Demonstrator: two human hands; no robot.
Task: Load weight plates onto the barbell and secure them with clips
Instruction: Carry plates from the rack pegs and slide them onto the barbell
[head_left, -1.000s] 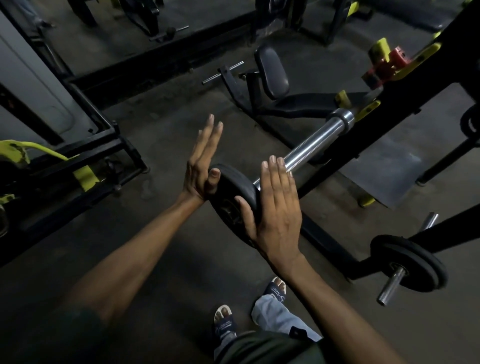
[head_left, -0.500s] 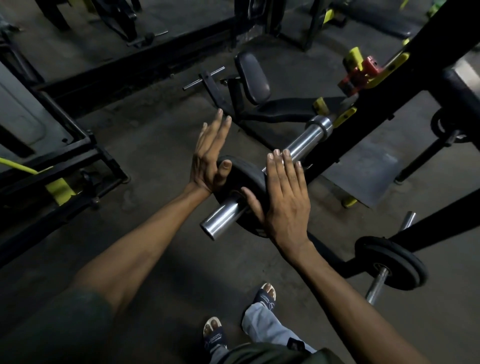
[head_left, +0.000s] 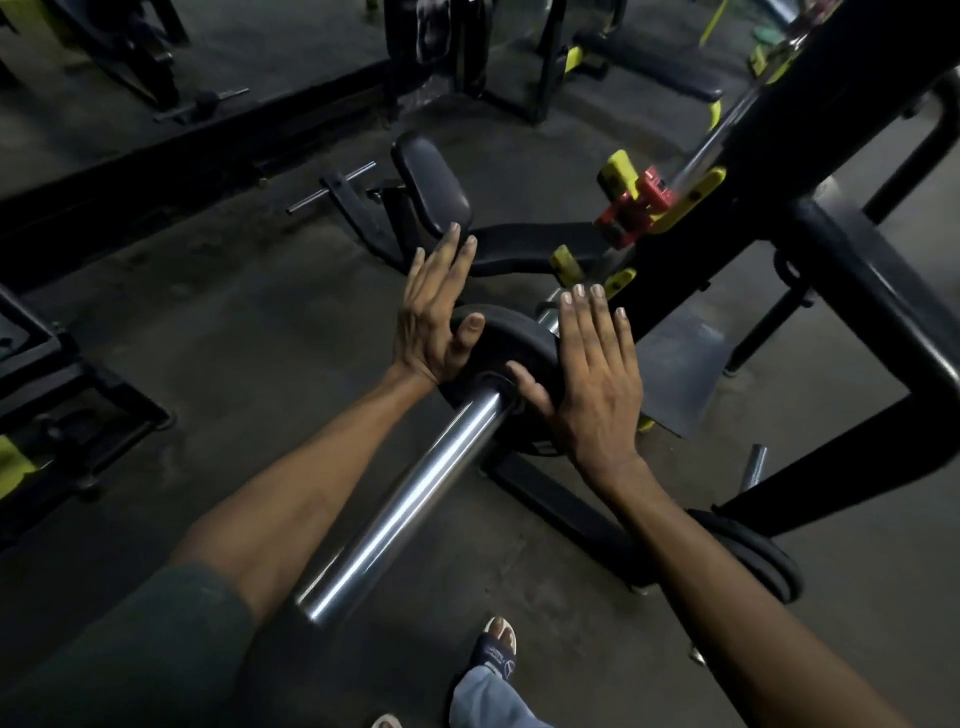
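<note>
A black weight plate (head_left: 511, 338) sits on the chrome barbell sleeve (head_left: 405, 509), far up it and close to the collar by the rack. My left hand (head_left: 431, 322) lies flat against the plate's left rim, fingers straight, thumb on the plate's face. My right hand (head_left: 592, 384) presses the right rim the same way, thumb beside the sleeve. The plate is held between both palms. A red clip (head_left: 636, 202) hangs on the rack beyond the plate, next to yellow fittings.
The black rack upright (head_left: 779, 156) slants across the right side. Another black plate (head_left: 763, 561) hangs low at the right, partly behind my right forearm. A padded bench seat (head_left: 431, 192) stands beyond my hands. My sandalled foot (head_left: 496, 649) is below the sleeve's end.
The plate has slid from the sleeve's tip far up toward the collar, both hands moving with it. Much more bare sleeve now shows on my side of the plate.
</note>
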